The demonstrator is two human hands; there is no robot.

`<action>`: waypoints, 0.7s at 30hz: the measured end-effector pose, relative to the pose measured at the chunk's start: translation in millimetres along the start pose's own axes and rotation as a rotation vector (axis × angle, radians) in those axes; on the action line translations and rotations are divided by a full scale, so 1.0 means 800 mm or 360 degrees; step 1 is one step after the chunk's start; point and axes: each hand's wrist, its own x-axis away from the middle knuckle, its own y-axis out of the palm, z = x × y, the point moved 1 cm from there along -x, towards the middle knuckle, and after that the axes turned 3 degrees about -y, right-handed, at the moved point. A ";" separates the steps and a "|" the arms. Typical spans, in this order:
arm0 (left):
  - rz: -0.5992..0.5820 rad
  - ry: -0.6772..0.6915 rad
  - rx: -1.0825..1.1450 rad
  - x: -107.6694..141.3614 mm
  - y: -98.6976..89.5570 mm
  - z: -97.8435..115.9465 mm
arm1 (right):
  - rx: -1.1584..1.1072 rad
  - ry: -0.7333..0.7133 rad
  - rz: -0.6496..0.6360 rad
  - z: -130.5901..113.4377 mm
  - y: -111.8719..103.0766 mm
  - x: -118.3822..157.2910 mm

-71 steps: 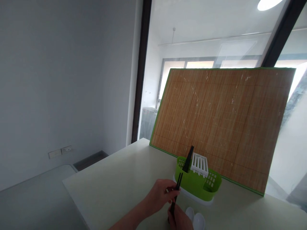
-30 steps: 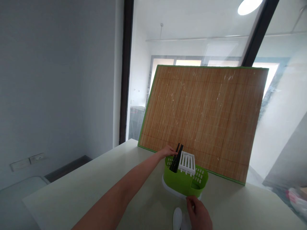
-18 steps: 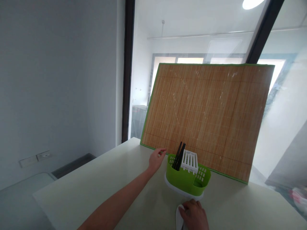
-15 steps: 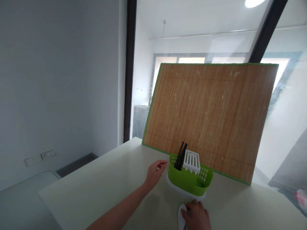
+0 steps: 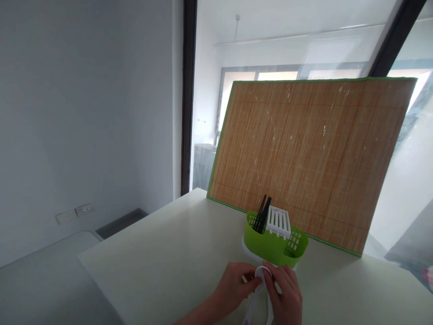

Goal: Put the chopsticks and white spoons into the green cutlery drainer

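Observation:
Two white spoons (image 5: 262,272), bowls together at the top, are between my hands in front of the green holder. Their handles fan apart downward, one showing a bit of pink. My left hand (image 5: 235,285) pinches the bowls from the left, thumb and fingers closed. On the other side my right hand (image 5: 284,293) grips them with bent fingers. Just beyond my hands stands a green cutlery holder (image 5: 265,246) with a white base. Black chopsticks (image 5: 262,215) lean in its left compartment, and a white slotted rack (image 5: 278,222) sits across its middle.
A bamboo mat (image 5: 297,158) with a green edge leans upright behind the holder, against the glass. The white table (image 5: 162,262) has its left edge beside a chair-like pale surface (image 5: 57,280). Wall sockets (image 5: 74,213) are at the left.
My left hand has moved from beside the holder to the spoons and closed on them. My right hand has raised the spoons slightly off the table. The view has shifted a little.

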 end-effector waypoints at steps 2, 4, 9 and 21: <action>0.0088 0.0034 0.0012 0.001 -0.005 0.005 | -0.0009 -0.0049 -0.0015 -0.003 0.002 0.002; 0.0153 0.0062 0.0032 -0.001 -0.011 0.006 | 0.0006 -0.0036 -0.0065 -0.004 0.009 0.005; 0.0305 -0.0017 0.0115 -0.013 -0.021 -0.003 | 0.0085 0.0030 -0.0335 -0.002 0.036 0.016; 0.0369 -0.0081 0.0252 -0.020 -0.021 -0.021 | 0.0176 0.0292 -0.0865 -0.002 0.077 0.048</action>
